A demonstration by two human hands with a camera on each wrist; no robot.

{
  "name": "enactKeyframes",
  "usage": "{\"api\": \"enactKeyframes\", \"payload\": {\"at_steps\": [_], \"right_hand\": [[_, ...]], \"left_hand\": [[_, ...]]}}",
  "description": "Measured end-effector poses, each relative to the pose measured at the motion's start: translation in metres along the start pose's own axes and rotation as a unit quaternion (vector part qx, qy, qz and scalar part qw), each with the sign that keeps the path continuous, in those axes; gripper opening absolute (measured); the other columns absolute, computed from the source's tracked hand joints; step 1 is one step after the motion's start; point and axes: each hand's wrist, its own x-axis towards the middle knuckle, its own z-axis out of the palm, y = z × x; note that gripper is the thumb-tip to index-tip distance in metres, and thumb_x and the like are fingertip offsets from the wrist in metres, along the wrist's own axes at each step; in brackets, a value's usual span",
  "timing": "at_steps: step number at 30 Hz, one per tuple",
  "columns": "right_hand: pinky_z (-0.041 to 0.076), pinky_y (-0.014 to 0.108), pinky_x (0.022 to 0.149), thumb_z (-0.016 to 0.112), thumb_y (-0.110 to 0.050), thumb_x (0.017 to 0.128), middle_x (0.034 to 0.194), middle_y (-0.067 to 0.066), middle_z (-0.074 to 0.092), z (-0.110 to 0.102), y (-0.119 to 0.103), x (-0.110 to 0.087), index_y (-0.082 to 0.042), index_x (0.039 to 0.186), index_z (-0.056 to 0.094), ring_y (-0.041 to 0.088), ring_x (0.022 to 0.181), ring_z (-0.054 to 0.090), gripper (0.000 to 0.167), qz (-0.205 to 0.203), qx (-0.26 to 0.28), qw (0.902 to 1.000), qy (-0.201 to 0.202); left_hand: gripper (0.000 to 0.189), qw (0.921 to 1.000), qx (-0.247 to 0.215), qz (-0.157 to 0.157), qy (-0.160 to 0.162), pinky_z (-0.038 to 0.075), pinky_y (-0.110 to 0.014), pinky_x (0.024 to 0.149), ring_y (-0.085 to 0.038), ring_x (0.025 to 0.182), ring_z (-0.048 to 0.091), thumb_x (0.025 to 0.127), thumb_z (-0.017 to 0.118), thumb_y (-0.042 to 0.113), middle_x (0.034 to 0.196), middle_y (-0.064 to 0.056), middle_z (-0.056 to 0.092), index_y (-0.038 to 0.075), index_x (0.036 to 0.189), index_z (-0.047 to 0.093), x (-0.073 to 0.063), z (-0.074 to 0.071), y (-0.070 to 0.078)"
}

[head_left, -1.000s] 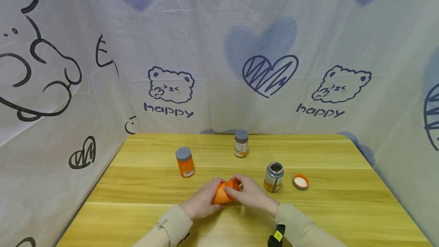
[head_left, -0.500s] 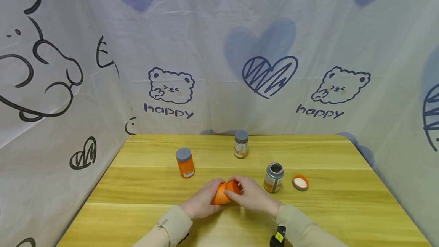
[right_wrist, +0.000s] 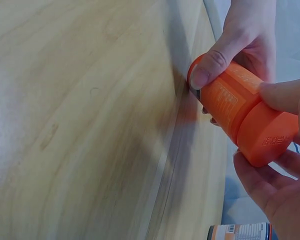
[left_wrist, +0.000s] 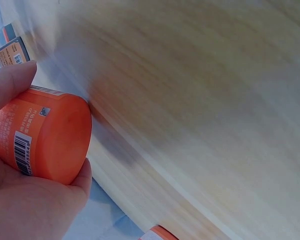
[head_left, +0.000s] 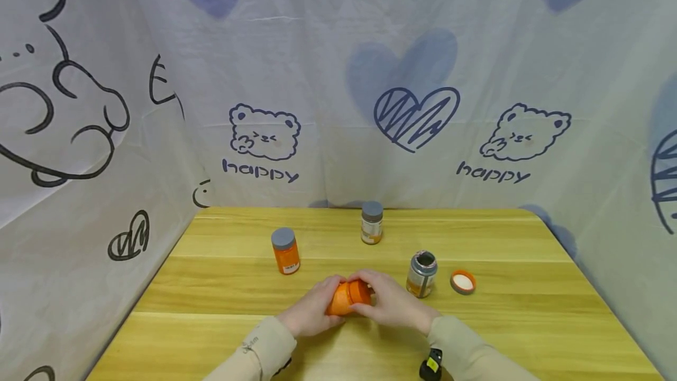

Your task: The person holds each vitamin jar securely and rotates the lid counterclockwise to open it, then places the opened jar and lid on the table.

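Observation:
An orange jar (head_left: 341,300) lies tilted between both hands over the front middle of the table, its orange lid (right_wrist: 265,132) towards the right. My left hand (head_left: 317,309) grips the jar's body. In the left wrist view the jar's base and a barcode label show past the left thumb and fingers. My right hand (head_left: 394,303) holds the lid, with thumb and fingers spread around its rim. Whether the lid sits fully on its thread cannot be told. Just right of that hand stands a lidless grey jar (head_left: 421,280), its mouth dark inside.
An orange jar with a grey lid (head_left: 286,254) stands at the left. Further back is a grey-lidded jar (head_left: 372,227) with a pale label. A loose orange-and-grey lid (head_left: 463,282) lies white side up at the right. The wooden table (head_left: 222,287) meets printed cloth behind.
My right thumb has slid down off the front of the lid, and more of the lid shows now. The left hand's grip on the jar stays in place.

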Motion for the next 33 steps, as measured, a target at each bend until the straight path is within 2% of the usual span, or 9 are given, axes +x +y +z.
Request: {"api": "enactKeyframes", "payload": {"at_steps": [11, 20, 33], "right_hand": [[0.052, 0.031, 0.098, 0.074, -0.022, 0.091, 0.127, 0.002, 0.067, 0.0032, 0.0018, 0.0001, -0.013, 0.13, 0.059, 0.013, 0.112, 0.063, 0.043, -0.002, 0.003, 1.0, 0.002], [0.052, 0.031, 0.096, 0.068, -0.032, 0.096, 0.127, 0.001, 0.067, 0.0035, -0.0022, 0.0009, -0.015, 0.13, 0.06, 0.014, 0.112, 0.063, 0.039, 0.038, 0.025, 0.9989, 0.01], [0.051, 0.026, 0.079, 0.061, -0.039, 0.1, 0.114, 0.003, 0.069, 0.0046, -0.0059, 0.0039, -0.012, 0.123, 0.063, 0.01, 0.093, 0.06, 0.036, 0.064, 0.045, 0.9967, 0.022]], "left_hand": [[0.061, 1.0, 0.0, 0.004, 0.003, 0.049, -0.04, 0.094, -0.024, 0.111, 0.057, 0.083, 0.079, 0.009, 0.129, -0.013, 0.058, 0.006, 0.133, 0.046, -0.0014, 0.0006, 0.0012], [0.059, 1.0, -0.005, 0.004, 0.004, 0.048, -0.039, 0.093, -0.022, 0.108, 0.057, 0.084, 0.078, 0.008, 0.127, -0.011, 0.058, 0.006, 0.133, 0.046, -0.0001, 0.0002, 0.0009], [0.059, 0.9999, 0.0, 0.01, 0.014, 0.049, -0.043, 0.098, -0.025, 0.112, 0.059, 0.084, 0.078, 0.007, 0.129, -0.013, 0.058, 0.005, 0.134, 0.046, 0.0001, 0.001, 0.0009]]}}
